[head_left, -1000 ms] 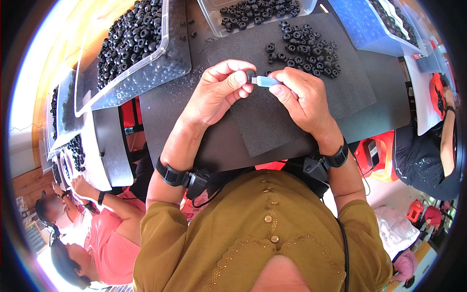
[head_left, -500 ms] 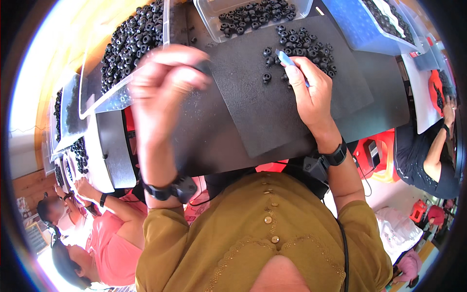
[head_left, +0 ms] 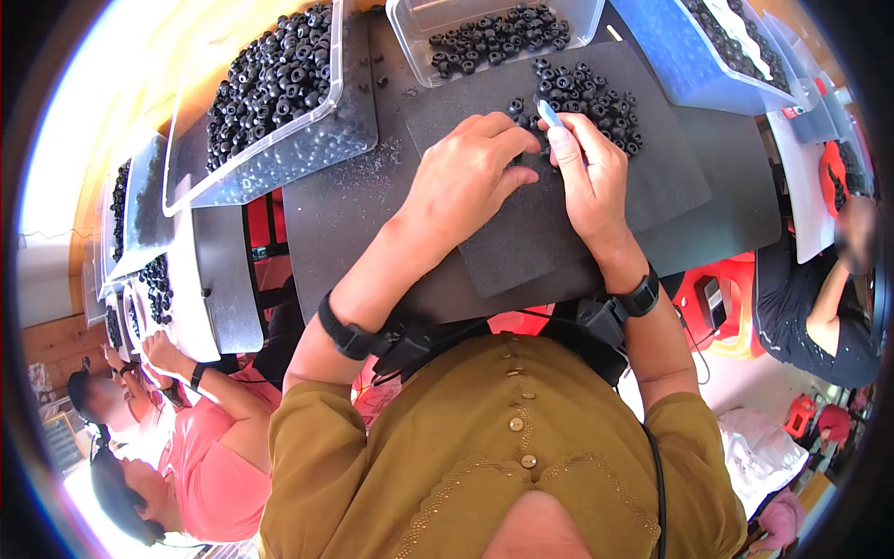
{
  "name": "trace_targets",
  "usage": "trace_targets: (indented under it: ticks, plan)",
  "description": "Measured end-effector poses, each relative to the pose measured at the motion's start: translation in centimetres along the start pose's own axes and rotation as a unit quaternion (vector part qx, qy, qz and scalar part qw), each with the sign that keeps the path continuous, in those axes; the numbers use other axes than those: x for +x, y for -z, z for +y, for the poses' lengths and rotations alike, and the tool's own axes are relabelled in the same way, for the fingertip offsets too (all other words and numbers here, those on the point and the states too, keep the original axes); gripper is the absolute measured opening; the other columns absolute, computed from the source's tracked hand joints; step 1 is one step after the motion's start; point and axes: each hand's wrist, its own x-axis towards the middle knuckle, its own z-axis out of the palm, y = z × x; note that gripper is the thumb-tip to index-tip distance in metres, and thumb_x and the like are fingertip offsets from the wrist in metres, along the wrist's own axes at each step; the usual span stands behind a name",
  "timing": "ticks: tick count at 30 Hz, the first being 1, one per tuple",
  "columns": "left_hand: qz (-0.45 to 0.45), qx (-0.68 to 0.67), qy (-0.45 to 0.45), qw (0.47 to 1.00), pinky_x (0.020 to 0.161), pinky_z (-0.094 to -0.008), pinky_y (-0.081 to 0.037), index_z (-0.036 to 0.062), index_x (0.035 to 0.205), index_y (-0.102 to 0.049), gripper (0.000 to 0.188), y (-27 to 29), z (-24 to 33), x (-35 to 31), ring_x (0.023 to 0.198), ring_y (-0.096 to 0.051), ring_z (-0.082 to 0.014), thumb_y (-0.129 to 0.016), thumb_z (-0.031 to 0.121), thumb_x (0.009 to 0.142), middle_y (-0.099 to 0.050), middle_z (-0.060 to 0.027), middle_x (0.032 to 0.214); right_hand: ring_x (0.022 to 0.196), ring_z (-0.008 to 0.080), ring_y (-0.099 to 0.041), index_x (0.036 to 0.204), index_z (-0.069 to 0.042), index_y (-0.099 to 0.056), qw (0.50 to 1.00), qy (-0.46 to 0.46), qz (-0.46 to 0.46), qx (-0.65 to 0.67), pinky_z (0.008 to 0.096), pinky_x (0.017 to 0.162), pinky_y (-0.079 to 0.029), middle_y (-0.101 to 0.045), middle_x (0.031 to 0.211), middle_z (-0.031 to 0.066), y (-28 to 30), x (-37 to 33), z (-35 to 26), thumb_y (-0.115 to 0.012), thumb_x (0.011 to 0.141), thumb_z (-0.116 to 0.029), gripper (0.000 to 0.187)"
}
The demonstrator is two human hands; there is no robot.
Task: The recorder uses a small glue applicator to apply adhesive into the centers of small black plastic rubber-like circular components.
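Note:
A pile of small black ring-like parts with holes (head_left: 601, 107) lies on the dark mat (head_left: 521, 247) in front of me. My left hand (head_left: 470, 172) reaches in from the left at the pile's near edge. Its thumb and forefinger are apart, and I see nothing between them. Close beside it, my right hand (head_left: 596, 168) grips a slim tool with a light blue handle (head_left: 549, 114), pen-like in shape. The tool's tip points up and left beside the pile; its lower part is hidden in the fingers.
A large clear bin (head_left: 358, 112) full of similar black parts stands at left. Behind the mat is a shallower clear tub (head_left: 410, 47) with more. A bluish bin (head_left: 652, 47) sits far right. Co-workers sit left (head_left: 214, 438) and right (head_left: 792, 317).
My left hand has moved right from beside the large bin to the pile. The dark part it held half a second ago no longer shows in it. My right hand stays nearly in place.

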Motion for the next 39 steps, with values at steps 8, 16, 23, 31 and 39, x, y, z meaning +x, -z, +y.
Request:
trace_targets:
  ticks: [8,16,23,31,39]
  plan:
    - [-0.052,-0.199,0.144,0.968,0.077,-0.0310,-0.053,0.0051,0.106,-0.064,0.022,-1.2,-3.3,-0.3,0.093,-0.065,-0.0187,-0.070,0.009,0.085,-0.066,-0.0087,0.109,0.059,0.0172,-0.055,0.096,0.002,-0.063,1.000,-0.004,-0.012,0.004,0.0290,0.056,-0.043,-0.058,0.070,0.0101,0.3,-0.1,-0.5,-0.055,0.097,-0.015,0.019]
    - [0.015,-0.741,0.219,0.635,0.080,-0.0230,-0.051,0.0052,0.117,-0.060,0.024,-0.4,-5.0,-2.9,0.093,-0.061,-0.0136,-0.062,0.009,0.094,-0.062,-0.0088,0.112,0.064,0.0229,-0.060,0.098,0.001,-0.064,0.996,0.013,-0.090,0.006,0.0299,0.060,-0.047,-0.063,0.079,0.0132,-0.1,-0.3,-0.8,-0.060,0.094,-0.017,0.020]
    - [0.010,-0.753,0.210,0.624,0.078,-0.0224,-0.052,0.0050,0.115,-0.061,0.024,-0.4,-5.1,-3.0,0.088,-0.060,-0.0101,-0.065,0.005,0.091,-0.064,-0.0047,0.102,0.060,0.0225,-0.057,0.097,0.001,-0.065,0.989,0.043,-0.142,-0.012,0.0314,0.056,-0.044,-0.061,0.077,0.0115,-0.1,-0.3,-0.7,-0.061,0.093,-0.018,0.019]
    - [0.010,-0.751,0.206,0.627,0.078,-0.0227,-0.049,0.0059,0.113,-0.060,0.025,-0.6,-5.3,-3.2,0.088,-0.058,-0.0121,-0.068,0.011,0.089,-0.062,-0.0072,0.105,0.062,0.0259,-0.059,0.093,-0.001,-0.065,0.987,0.076,-0.132,-0.047,0.0336,0.056,-0.046,-0.062,0.076,0.0103,-0.1,-0.1,-1.3,-0.065,0.088,-0.015,0.015]
    - [-0.003,-0.750,0.206,0.629,0.077,-0.0229,-0.049,0.0061,0.109,-0.060,0.023,-0.6,-5.2,-3.1,0.086,-0.058,-0.0115,-0.069,0.014,0.089,-0.063,-0.0076,0.103,0.064,0.0280,-0.061,0.091,-0.002,-0.065,0.986,0.080,-0.132,-0.063,0.0350,0.056,-0.047,-0.063,0.077,0.0109,0.0,-0.1,-1.4,-0.066,0.087,-0.014,0.013]
